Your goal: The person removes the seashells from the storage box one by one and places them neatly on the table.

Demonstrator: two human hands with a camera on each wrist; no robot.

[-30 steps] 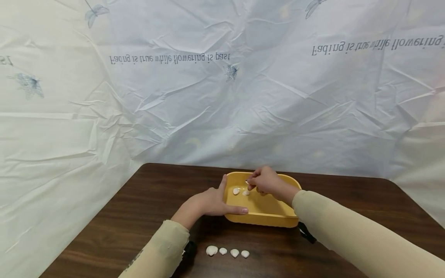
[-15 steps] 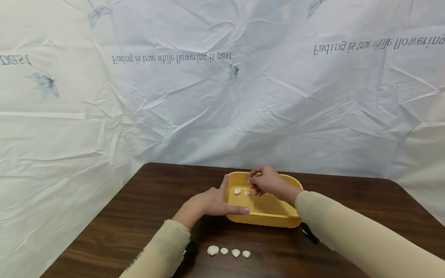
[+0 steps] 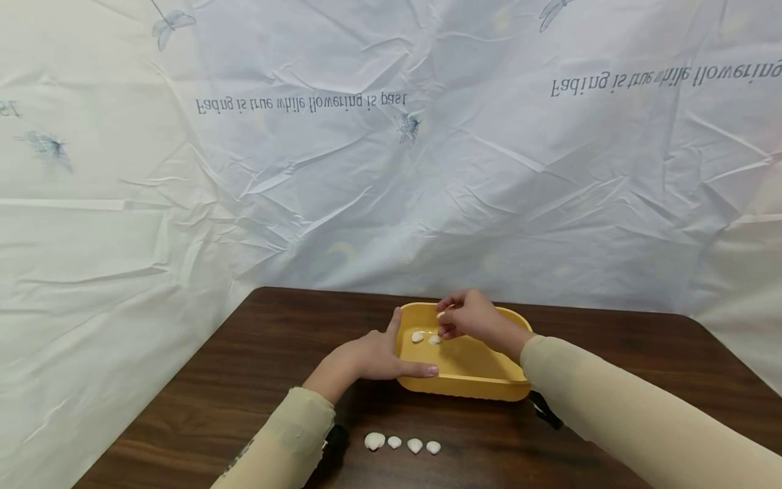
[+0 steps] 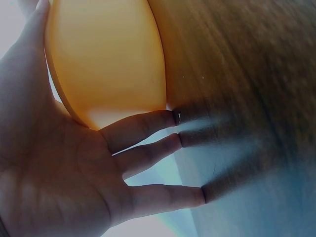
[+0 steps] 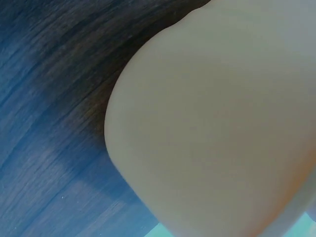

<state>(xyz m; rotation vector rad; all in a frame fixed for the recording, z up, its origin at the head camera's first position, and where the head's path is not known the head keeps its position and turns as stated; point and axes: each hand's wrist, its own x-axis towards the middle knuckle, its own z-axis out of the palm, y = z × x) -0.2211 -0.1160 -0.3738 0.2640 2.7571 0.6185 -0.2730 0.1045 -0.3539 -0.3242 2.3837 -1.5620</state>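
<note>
A yellow basin (image 3: pixel 482 388) stands on the table, with two white seashells on its floor, one seashell (image 3: pixel 417 337) left of the other seashell (image 3: pixel 434 339). My left hand (image 3: pixel 379 355) rests against the basin's left end, thumb along the front rim and index finger up at the back. In the left wrist view its other fingers (image 4: pixel 148 157) are straight and spread, tips down at the table. Over the basin, my right hand (image 3: pixel 473 319) pinches a small white seashell (image 3: pixel 441 314) between thumb and fingertips; most of that shell is hidden.
Several white seashells lie in a row in front of the basin, the ribbed scallop shell (image 3: pixel 375 441) at its left end being the largest. A wrinkled white printed sheet (image 3: pixel 391 204) hangs behind the dark wooden table (image 3: pixel 244 367).
My right hand has risen slightly from the basin floor, its pinched shell now a little higher and to the right. The left hand stays on the basin.
</note>
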